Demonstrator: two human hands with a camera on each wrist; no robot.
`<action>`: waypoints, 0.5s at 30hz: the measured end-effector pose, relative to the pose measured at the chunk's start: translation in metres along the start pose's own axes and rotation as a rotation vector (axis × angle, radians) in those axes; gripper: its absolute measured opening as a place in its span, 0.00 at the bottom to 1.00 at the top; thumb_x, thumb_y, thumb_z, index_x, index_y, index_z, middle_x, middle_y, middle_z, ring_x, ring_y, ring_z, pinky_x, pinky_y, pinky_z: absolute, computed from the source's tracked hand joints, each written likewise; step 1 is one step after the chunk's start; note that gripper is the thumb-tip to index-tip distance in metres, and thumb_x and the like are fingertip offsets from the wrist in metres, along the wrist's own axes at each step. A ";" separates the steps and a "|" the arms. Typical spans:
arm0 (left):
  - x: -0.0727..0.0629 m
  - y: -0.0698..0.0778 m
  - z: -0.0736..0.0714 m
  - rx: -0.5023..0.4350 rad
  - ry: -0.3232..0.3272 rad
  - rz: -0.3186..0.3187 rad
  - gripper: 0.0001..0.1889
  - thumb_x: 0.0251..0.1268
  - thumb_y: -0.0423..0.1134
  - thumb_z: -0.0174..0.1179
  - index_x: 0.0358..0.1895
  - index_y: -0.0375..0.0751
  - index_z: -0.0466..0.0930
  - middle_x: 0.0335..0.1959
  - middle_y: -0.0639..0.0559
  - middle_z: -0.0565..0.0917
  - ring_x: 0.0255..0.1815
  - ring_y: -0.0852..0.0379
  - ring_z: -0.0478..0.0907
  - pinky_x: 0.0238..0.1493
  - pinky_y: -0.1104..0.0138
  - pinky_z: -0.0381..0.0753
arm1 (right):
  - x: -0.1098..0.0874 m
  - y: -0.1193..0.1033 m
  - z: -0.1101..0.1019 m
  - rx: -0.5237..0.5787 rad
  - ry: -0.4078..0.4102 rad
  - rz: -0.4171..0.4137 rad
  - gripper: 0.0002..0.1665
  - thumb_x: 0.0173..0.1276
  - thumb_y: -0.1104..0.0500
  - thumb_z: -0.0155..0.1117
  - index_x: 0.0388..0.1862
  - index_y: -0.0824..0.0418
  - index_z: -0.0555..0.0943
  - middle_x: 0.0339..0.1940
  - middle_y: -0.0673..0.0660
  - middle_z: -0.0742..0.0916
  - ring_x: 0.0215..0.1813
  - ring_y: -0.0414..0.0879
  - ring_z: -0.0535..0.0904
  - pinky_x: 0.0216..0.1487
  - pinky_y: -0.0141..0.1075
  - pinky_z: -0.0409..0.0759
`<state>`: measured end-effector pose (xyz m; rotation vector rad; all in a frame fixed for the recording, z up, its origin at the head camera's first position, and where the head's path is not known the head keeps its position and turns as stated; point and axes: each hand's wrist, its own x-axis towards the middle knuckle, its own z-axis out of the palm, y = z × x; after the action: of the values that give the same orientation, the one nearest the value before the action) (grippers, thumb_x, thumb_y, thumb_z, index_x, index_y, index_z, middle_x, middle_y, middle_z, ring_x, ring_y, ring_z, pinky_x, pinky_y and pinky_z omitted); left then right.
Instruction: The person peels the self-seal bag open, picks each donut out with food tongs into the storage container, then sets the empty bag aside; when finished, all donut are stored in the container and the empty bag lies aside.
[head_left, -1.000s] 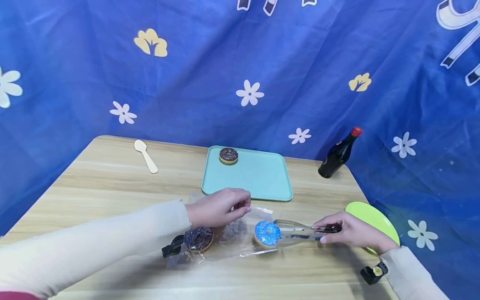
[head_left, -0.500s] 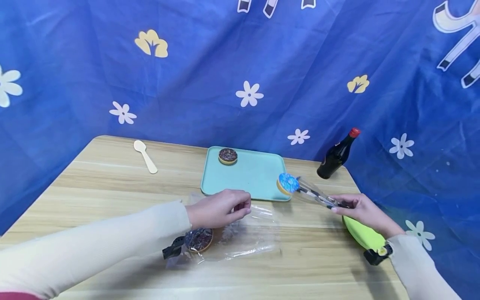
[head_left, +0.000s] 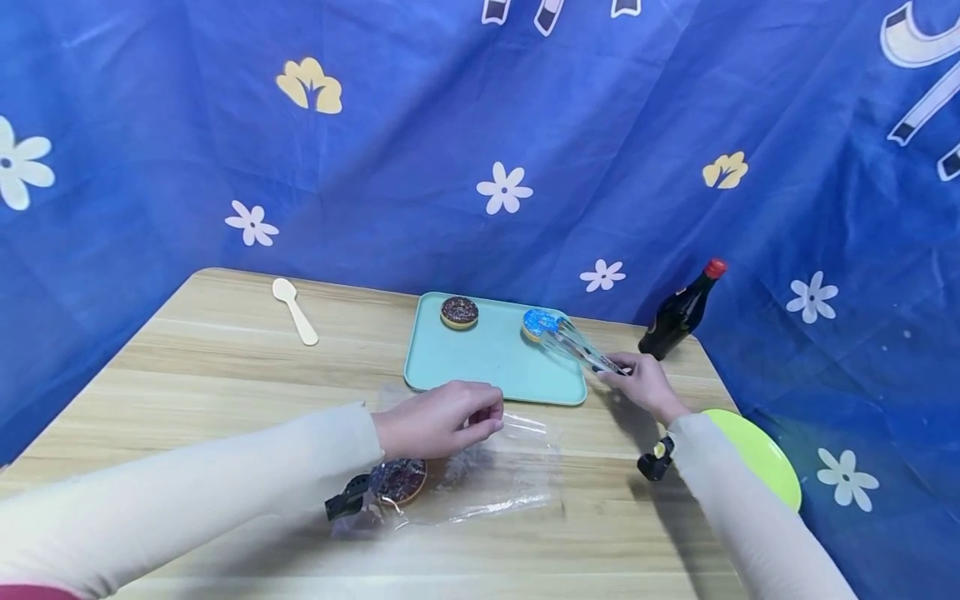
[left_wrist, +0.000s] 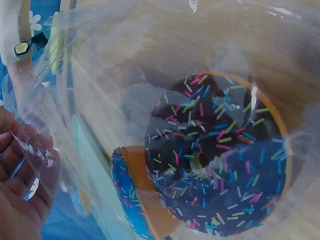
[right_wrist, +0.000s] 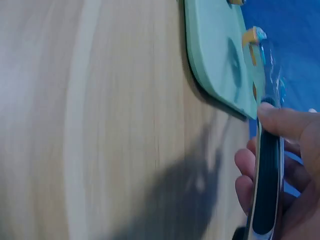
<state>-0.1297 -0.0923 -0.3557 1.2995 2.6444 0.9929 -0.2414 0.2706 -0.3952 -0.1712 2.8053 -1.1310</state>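
My right hand [head_left: 637,383] grips metal tongs [head_left: 577,343] by their dark handle [right_wrist: 268,175]. At the tongs' ends is a blue-iced donut [head_left: 538,323], over the back right of the turquoise tray [head_left: 487,362]; I cannot tell whether it touches the tray. A chocolate donut [head_left: 459,312] rests at the tray's back left. My left hand [head_left: 442,417], fingers curled, holds the edge of a clear plastic bag [head_left: 510,475]. Inside it the left wrist view shows a chocolate donut with sprinkles [left_wrist: 220,155] and another blue-iced donut [left_wrist: 142,192] beside it, which the left arm hides from the head view.
A pale spoon [head_left: 296,312] lies at the back left of the wooden table [head_left: 210,367]. On the right stand a dark bottle with a red cap [head_left: 678,312] and a green plate [head_left: 757,454], partly behind the right forearm. A blue patterned cloth [head_left: 405,150] hangs behind.
The right hand has carried the blue-iced donut in the tongs from the bag's mouth up and across to the tray's back right. The left hand has stayed at the bag.
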 end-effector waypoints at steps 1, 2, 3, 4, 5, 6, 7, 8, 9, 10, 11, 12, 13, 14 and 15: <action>0.000 0.000 0.000 -0.001 -0.001 -0.002 0.08 0.79 0.38 0.58 0.36 0.49 0.76 0.29 0.61 0.76 0.28 0.69 0.68 0.34 0.74 0.74 | 0.004 -0.001 0.003 0.011 0.001 0.007 0.28 0.73 0.58 0.71 0.68 0.68 0.80 0.52 0.70 0.88 0.27 0.46 0.85 0.31 0.39 0.85; 0.000 0.000 0.000 -0.002 -0.001 -0.004 0.07 0.79 0.38 0.58 0.36 0.49 0.76 0.29 0.61 0.76 0.28 0.69 0.68 0.34 0.74 0.74 | 0.007 -0.003 0.006 0.018 -0.002 0.009 0.28 0.73 0.58 0.71 0.68 0.69 0.80 0.53 0.70 0.88 0.27 0.47 0.85 0.31 0.39 0.85; -0.001 -0.001 0.000 -0.003 0.000 -0.005 0.07 0.79 0.38 0.58 0.36 0.49 0.76 0.29 0.61 0.76 0.28 0.69 0.68 0.34 0.74 0.74 | 0.009 -0.004 0.009 0.031 0.000 0.018 0.27 0.73 0.59 0.71 0.67 0.68 0.80 0.52 0.70 0.88 0.26 0.47 0.85 0.31 0.40 0.85; -0.001 -0.001 0.000 -0.002 0.001 -0.006 0.07 0.79 0.38 0.58 0.36 0.49 0.76 0.29 0.61 0.76 0.28 0.69 0.68 0.34 0.74 0.74 | 0.012 -0.005 0.011 0.037 -0.002 0.021 0.27 0.73 0.59 0.71 0.67 0.69 0.80 0.52 0.71 0.88 0.27 0.47 0.85 0.31 0.40 0.85; -0.001 -0.001 0.000 -0.002 0.001 -0.007 0.07 0.79 0.38 0.58 0.36 0.49 0.76 0.29 0.61 0.76 0.28 0.69 0.68 0.34 0.74 0.74 | 0.014 -0.006 0.013 0.042 -0.003 0.025 0.27 0.72 0.60 0.71 0.67 0.69 0.80 0.53 0.71 0.88 0.27 0.47 0.86 0.32 0.40 0.85; -0.001 -0.001 0.000 -0.001 0.000 -0.009 0.07 0.79 0.39 0.58 0.37 0.50 0.76 0.29 0.61 0.76 0.28 0.69 0.68 0.34 0.74 0.74 | 0.015 -0.007 0.014 0.044 -0.006 0.029 0.27 0.73 0.60 0.71 0.67 0.69 0.80 0.55 0.71 0.87 0.28 0.47 0.86 0.32 0.40 0.85; -0.001 -0.001 0.000 0.000 0.000 -0.010 0.07 0.79 0.39 0.58 0.37 0.50 0.76 0.29 0.61 0.76 0.28 0.69 0.68 0.34 0.74 0.74 | 0.017 -0.008 0.015 0.045 -0.007 0.033 0.27 0.72 0.60 0.70 0.67 0.68 0.80 0.56 0.71 0.87 0.29 0.47 0.86 0.33 0.39 0.85; -0.001 -0.001 0.000 0.001 0.001 -0.012 0.07 0.79 0.39 0.58 0.37 0.50 0.76 0.29 0.61 0.76 0.28 0.69 0.68 0.34 0.74 0.74 | 0.018 -0.009 0.017 0.045 -0.010 0.036 0.27 0.73 0.60 0.70 0.67 0.68 0.80 0.57 0.71 0.87 0.30 0.47 0.86 0.33 0.39 0.85; -0.002 -0.001 0.000 0.002 0.003 -0.014 0.07 0.79 0.38 0.59 0.37 0.50 0.76 0.29 0.61 0.76 0.28 0.69 0.68 0.34 0.74 0.74 | 0.019 -0.009 0.018 0.042 -0.009 0.036 0.27 0.72 0.60 0.70 0.67 0.68 0.80 0.58 0.71 0.87 0.31 0.47 0.86 0.33 0.38 0.85; -0.001 -0.001 0.000 -0.001 0.003 -0.017 0.07 0.79 0.38 0.59 0.37 0.50 0.76 0.29 0.61 0.76 0.28 0.69 0.68 0.34 0.74 0.74 | 0.020 -0.009 0.018 0.037 -0.009 0.032 0.27 0.72 0.60 0.70 0.67 0.69 0.80 0.59 0.71 0.87 0.31 0.46 0.86 0.32 0.36 0.84; -0.001 -0.001 0.000 -0.005 0.004 -0.017 0.07 0.79 0.38 0.59 0.37 0.49 0.76 0.29 0.61 0.77 0.28 0.69 0.69 0.34 0.74 0.74 | 0.021 -0.009 0.019 0.035 -0.008 0.033 0.27 0.72 0.60 0.70 0.67 0.69 0.80 0.58 0.71 0.87 0.31 0.46 0.85 0.32 0.35 0.83; -0.001 -0.002 0.000 -0.010 0.003 -0.012 0.07 0.79 0.38 0.59 0.37 0.49 0.76 0.29 0.61 0.77 0.28 0.69 0.69 0.34 0.74 0.75 | 0.021 -0.008 0.020 0.034 -0.006 0.034 0.27 0.72 0.60 0.70 0.67 0.68 0.80 0.58 0.70 0.87 0.30 0.46 0.85 0.31 0.34 0.83; -0.001 -0.002 0.001 -0.012 0.000 -0.011 0.07 0.79 0.39 0.59 0.37 0.49 0.77 0.29 0.61 0.77 0.28 0.70 0.69 0.34 0.74 0.75 | 0.021 -0.008 0.021 0.037 -0.003 0.036 0.27 0.72 0.60 0.70 0.67 0.68 0.80 0.57 0.70 0.87 0.30 0.46 0.85 0.31 0.34 0.83; 0.000 -0.001 0.001 -0.014 -0.002 -0.010 0.07 0.79 0.39 0.59 0.37 0.49 0.77 0.29 0.61 0.77 0.28 0.70 0.69 0.34 0.74 0.75 | 0.022 -0.007 0.022 0.038 -0.001 0.036 0.27 0.72 0.60 0.70 0.67 0.68 0.80 0.57 0.70 0.87 0.30 0.46 0.85 0.31 0.33 0.82; 0.000 -0.002 0.002 -0.017 -0.004 -0.007 0.07 0.79 0.39 0.59 0.37 0.49 0.77 0.29 0.61 0.77 0.28 0.70 0.69 0.34 0.74 0.75 | 0.022 -0.007 0.023 0.029 0.001 0.024 0.27 0.72 0.61 0.70 0.67 0.69 0.80 0.57 0.71 0.87 0.30 0.47 0.86 0.30 0.33 0.82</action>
<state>-0.1302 -0.0922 -0.3582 1.2859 2.6299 1.0085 -0.2590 0.2467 -0.4079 -0.1338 2.7824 -1.1667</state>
